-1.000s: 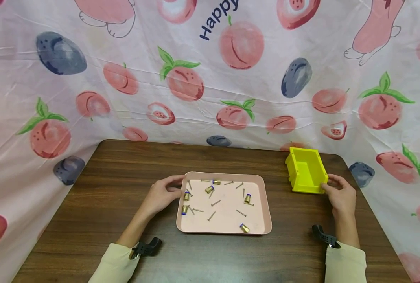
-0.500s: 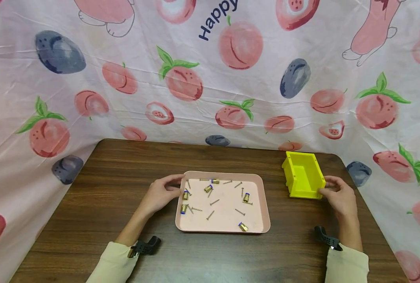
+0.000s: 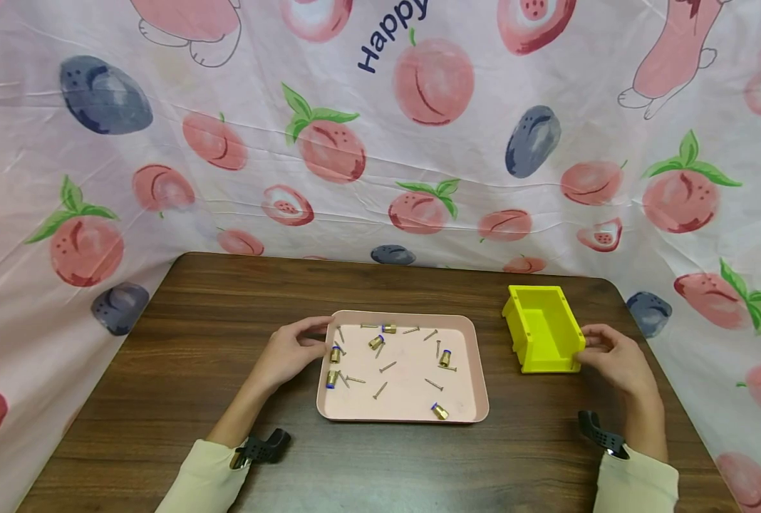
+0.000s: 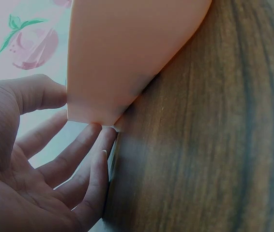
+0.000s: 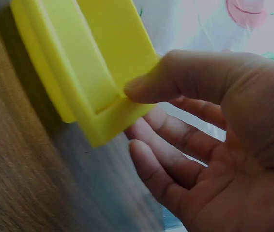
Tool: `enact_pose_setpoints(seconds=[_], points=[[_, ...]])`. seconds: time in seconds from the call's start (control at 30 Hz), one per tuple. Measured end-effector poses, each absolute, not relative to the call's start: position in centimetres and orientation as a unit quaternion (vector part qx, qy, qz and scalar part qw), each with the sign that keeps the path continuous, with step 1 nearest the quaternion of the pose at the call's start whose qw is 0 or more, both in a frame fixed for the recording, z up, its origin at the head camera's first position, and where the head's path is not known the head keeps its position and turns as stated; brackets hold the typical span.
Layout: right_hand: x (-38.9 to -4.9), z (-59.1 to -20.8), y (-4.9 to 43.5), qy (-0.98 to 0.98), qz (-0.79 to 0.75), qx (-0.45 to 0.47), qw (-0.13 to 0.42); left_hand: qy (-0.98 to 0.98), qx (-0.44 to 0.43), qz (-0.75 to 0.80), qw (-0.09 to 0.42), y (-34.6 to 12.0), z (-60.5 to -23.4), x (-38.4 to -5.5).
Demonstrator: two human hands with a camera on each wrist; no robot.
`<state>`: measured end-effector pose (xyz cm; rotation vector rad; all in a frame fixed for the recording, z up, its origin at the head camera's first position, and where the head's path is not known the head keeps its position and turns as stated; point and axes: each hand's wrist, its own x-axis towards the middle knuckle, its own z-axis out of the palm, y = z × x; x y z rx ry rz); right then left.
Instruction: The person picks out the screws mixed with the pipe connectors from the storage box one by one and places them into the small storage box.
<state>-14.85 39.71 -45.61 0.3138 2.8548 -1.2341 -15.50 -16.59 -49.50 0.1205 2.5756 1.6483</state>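
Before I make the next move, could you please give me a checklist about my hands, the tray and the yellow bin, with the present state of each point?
1. Right hand has the yellow bin: ok, thumb hooked over its edge.
2. Left hand is on the pink tray: ok, touching near a corner.
3. Bin's opening faces up, with nothing visible inside: ok.
4. Bin is apart from the tray: ok, bare table shows between.
5. Screws and brass fittings lie separated by kind: not ok, mixed across the tray.
6. Bin rests fully on the table: cannot tell.
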Motion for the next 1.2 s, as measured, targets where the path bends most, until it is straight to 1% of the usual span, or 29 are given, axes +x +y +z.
enact_pose_setpoints(seconds=[0.43,0.53,0.77,0.93,1.2], points=[[-14.5,-44.1,39.1,0.929,-0.360,0.012,0.078,0.842,0.037,0.537,0.041,-16.5,-49.5,-15.4],[-14.5,-43.7,38.7,0.932,-0.352,0.000,0.088,0.843,0.031,0.536,0.040,-16.4,-49.5,-15.3],[-14.5,-43.3,38.1,0.931,-0.348,-0.010,0.106,0.830,0.026,0.554,0.059,-15.8,-49.1,-15.0],[-14.5,-43.3,37.9,0.931,-0.350,-0.021,0.102,0.846,0.030,0.531,0.035,-15.7,-49.0,-15.0],[-14.6,-43.5,37.9,0.930,-0.350,-0.032,0.105,0.880,0.012,0.474,0.005,-15.5,-49.1,-14.9]])
